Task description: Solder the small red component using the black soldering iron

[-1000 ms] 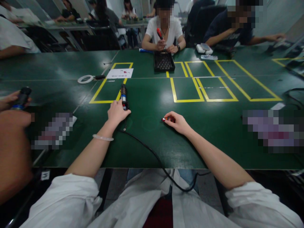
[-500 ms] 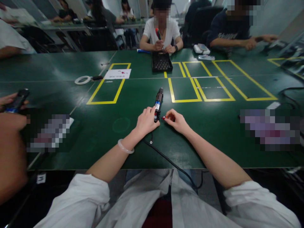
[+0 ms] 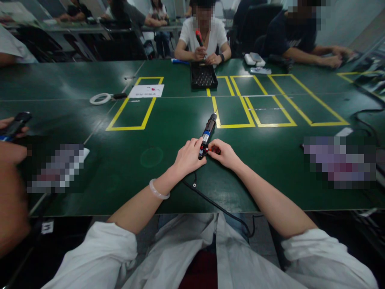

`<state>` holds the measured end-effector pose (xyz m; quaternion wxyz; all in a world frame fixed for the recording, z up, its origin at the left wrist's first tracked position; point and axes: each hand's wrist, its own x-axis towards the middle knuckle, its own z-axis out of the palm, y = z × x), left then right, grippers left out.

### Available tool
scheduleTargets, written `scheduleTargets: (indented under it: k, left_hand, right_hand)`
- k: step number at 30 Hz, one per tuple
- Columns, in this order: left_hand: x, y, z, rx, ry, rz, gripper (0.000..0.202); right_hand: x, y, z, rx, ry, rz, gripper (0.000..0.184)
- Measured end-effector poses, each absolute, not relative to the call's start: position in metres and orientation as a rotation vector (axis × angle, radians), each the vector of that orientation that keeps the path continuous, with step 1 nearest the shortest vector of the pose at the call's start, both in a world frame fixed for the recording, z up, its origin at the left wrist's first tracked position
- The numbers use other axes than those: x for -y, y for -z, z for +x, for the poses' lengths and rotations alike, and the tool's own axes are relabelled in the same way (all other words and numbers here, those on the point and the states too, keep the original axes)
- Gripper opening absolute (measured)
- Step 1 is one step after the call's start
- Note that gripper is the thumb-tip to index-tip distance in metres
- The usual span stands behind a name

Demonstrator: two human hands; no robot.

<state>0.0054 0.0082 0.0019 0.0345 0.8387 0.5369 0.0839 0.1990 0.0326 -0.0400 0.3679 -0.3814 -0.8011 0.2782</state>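
Observation:
Under my left hand (image 3: 189, 158) lies a slim electric screwdriver (image 3: 208, 131), its casing open around a silver and blue motor section. My left fingers are closed around its rear part, and its thin tip points away to the upper right. My right hand (image 3: 225, 153) pinches a small red part (image 3: 209, 150) against the open rear of the screwdriver; the fingers hide most of that part. A black cable (image 3: 216, 205) runs from near my left wrist over the table's front edge. Beside it, a short black wire ends in a ring terminal (image 3: 194, 185).
Yellow tape outlines (image 3: 236, 127) mark the green table (image 3: 168, 188). Across it, a person works over a black tray (image 3: 204, 86) of small parts. A white paper (image 3: 146, 91) and a white cable coil (image 3: 100, 99) lie back left. Blurred-out items lie at both sides.
The screwdriver has swung its tip to the right. My right hand has brought the small red part from beside the screwdriver up against its open rear.

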Motion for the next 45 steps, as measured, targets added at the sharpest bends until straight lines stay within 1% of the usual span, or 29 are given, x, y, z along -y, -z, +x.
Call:
scheduleTargets:
  k: [3,11,17,22,25,32,39,45]
  left_hand:
    - [-0.009,0.001,0.004,-1.646,-0.278,2.594,0.067]
    - [-0.01,0.005,0.004,-1.637,-0.307,2.591,0.068]
    - [-0.009,0.007,0.005,-1.627,-0.347,2.578,0.068]
    - [-0.009,0.003,0.009,-1.69,-0.324,2.583,0.063]
    - [-0.01,0.003,0.012,-1.746,-0.306,2.592,0.061]
    - [-0.015,0.006,0.012,-1.778,-0.273,2.612,0.063]
    - [-0.022,0.004,-0.006,-1.784,-0.253,2.623,0.064]
    - [-0.037,0.002,-0.045,-1.923,-0.209,2.554,0.065]
  right_hand:
    - [-0.033,0.037,0.202,2.079,-0.72,-0.968,0.009]
    - [-0.033,0.037,0.202,2.056,-0.722,-0.977,0.007]
    - [-0.03,0.036,0.197,2.063,-0.667,-0.999,0.008]
    - [-0.029,0.035,0.196,2.075,-0.616,-1.017,0.008]
    - [-0.028,0.034,0.196,2.024,-0.637,-1.034,0.01]
    - [-0.027,0.033,0.196,1.983,-0.712,-1.012,0.015]
    - [-0.03,0.037,0.198,1.994,-0.722,-1.039,0.014]
    - [-0.03,0.037,0.2,2.005,-0.727,-1.054,0.013]
